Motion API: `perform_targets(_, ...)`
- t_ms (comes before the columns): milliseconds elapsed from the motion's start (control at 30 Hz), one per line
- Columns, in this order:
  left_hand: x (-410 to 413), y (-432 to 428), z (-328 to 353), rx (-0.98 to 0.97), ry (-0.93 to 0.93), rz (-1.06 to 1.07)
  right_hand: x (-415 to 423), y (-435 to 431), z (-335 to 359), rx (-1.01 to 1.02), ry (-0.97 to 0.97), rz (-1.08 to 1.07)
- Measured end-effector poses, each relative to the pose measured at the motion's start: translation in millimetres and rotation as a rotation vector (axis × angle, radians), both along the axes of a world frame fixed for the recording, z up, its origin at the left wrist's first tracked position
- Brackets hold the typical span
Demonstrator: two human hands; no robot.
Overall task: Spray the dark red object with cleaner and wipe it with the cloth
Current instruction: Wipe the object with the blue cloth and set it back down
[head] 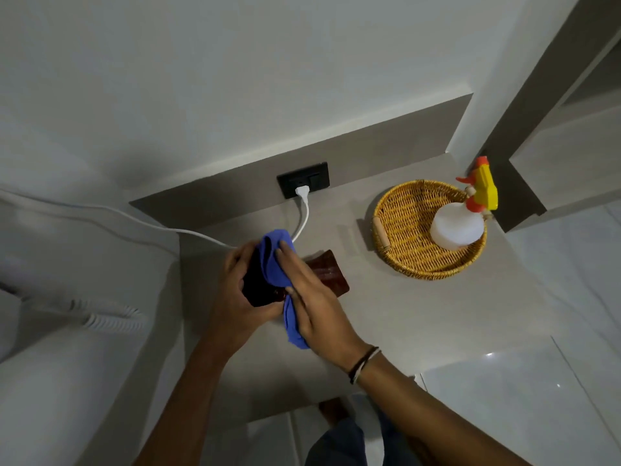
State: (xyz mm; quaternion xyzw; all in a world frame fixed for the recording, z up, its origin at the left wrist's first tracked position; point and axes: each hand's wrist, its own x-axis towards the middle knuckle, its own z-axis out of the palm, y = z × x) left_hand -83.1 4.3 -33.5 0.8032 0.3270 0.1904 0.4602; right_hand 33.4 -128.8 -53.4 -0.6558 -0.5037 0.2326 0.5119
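Observation:
My left hand (pixel 240 290) grips a dark red object (pixel 260 289) and holds it up above the grey counter (pixel 386 324). A blue cloth (pixel 277 264) is pressed against that object by my right hand (pixel 311 297); the cloth's tail hangs below my palm. Much of the object is hidden by the cloth and fingers. A second dark red, textured piece (pixel 331 274) lies flat on the counter just behind my right hand. The spray bottle (pixel 465 216), white with a yellow and orange trigger head, stands in a woven basket (pixel 396 227) at the right.
A white plug (pixel 302 191) sits in a black wall socket (pixel 302 179); its cable runs left across the counter's back. A white appliance with a coiled cord (pixel 111 317) fills the left side. Glossy white floor (pixel 537 381) lies right of the counter edge.

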Motion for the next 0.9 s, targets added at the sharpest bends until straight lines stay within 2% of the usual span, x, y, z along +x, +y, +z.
perform_targets(133, -10, 5, -9, -0.027, -0.019, 0.011, 18, -15, -38, -0.150, 0.018, 0.024)
perform_targets(267, -18, 3, -10, -0.065, -0.046, 0.035, 44, -28, -60, -0.282, -0.056, -0.126)
perform_targets(400, -11, -4, -4, -0.114, -0.086, 0.049, 6, -5, -29, -0.110, 0.092, -0.098)
perform_targets(500, -7, -3, -4, -0.140, -0.079, 0.066, -26, 8, -14, 0.050, 0.098, -0.065)
perform_targets(600, -15, -4, -6, -0.153, -0.102, 0.075, -6, -9, -41, -0.038, 0.037, -0.011)
perform_targets(733, -19, -5, -9, -0.139, -0.120, 0.082, 37, -34, -67, -0.233, -0.001, -0.159)
perform_targets(800, -13, -7, -10, -0.117, -0.122, 0.082, 29, -26, -53, -0.183, 0.062, -0.151)
perform_targets(900, -6, -12, -8, -0.102, -0.101, 0.101, -13, -5, -26, 0.021, 0.078, -0.088)
